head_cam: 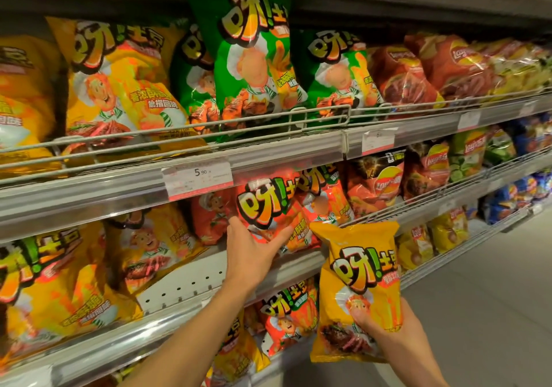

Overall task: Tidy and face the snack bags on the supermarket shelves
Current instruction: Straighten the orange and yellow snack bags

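At centre frame the left hand (249,247) is gripping a red bag (270,210) on the middle shelf (191,282), thumb and fingers spread round its lower part. At lower right the right hand (385,327) is holding a yellow bag (358,270) upright in front of the shelves, thumb pressing its glossy, crinkled front. More red bags are crowding just beside the gripped one. A wire rail (209,131) is fencing the green bags (254,58) above, over a price tag (198,177).
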Motion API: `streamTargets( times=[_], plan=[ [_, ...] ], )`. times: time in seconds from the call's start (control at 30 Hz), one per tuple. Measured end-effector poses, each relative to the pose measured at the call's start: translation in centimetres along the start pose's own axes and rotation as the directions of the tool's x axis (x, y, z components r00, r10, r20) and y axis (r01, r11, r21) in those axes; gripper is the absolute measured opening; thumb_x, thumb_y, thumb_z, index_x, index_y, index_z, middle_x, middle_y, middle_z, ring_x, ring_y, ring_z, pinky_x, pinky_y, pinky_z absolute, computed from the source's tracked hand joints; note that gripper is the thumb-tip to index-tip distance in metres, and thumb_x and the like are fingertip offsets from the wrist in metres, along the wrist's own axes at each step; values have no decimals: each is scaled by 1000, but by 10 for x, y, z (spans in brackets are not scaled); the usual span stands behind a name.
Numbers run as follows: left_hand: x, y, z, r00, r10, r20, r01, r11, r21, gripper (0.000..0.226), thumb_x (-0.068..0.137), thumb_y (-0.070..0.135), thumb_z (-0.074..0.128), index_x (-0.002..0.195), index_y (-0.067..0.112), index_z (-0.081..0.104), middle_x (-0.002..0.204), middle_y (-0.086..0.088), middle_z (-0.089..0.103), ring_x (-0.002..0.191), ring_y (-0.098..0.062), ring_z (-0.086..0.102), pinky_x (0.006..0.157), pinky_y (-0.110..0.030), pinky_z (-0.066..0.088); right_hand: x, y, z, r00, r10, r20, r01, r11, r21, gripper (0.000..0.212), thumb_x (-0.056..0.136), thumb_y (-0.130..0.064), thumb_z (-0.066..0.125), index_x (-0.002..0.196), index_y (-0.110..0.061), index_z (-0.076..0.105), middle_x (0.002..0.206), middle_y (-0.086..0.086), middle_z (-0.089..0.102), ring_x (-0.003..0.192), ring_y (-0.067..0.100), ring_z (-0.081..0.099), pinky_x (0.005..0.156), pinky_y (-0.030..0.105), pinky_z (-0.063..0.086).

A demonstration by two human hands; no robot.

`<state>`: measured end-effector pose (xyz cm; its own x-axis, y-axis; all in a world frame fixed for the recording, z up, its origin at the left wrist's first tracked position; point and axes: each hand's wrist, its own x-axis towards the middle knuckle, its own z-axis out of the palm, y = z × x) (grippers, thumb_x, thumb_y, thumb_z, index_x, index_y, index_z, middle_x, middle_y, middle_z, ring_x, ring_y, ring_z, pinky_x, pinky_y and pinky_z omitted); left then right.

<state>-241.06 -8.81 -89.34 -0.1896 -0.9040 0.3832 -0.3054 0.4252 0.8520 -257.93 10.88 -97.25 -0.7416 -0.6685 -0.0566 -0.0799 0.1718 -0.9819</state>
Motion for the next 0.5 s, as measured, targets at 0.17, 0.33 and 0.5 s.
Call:
streamTargets(
  times=[0.17,0.33,0.5],
  plan=[
    [6,5,7,999,-33,-16,34,998,59,66,68,65,78,97,16,43,96,4,44,86,-7,41,68,-23,35,-3,0,0,1000,-13,-17,12,1000,-22,91,41,-63,85,123,-33,58,104,-16,67,99,14,64,92,41,50],
    [11,3,10,997,-70,-34,73,994,81,73,69,68,76,100,9,47,98,-2,47,91,-18,42,75,-30,35,-9,1,-4,1000,-8,-23,7,1000,-20,93,30,-71,85,113,-38,58,102,-18,68,97,10,64,94,43,52],
    [5,1,3,997,-83,1,83,993,82,74,66,69,77,101,12,44,100,-1,46,92,-18,46,77,-31,39,-24,3,-8,1000,-22,-13,22,1000,-6,96,24,-82,86,109,-43,61,94,-27,73,96,7,69,83,39,57]
  ],
)
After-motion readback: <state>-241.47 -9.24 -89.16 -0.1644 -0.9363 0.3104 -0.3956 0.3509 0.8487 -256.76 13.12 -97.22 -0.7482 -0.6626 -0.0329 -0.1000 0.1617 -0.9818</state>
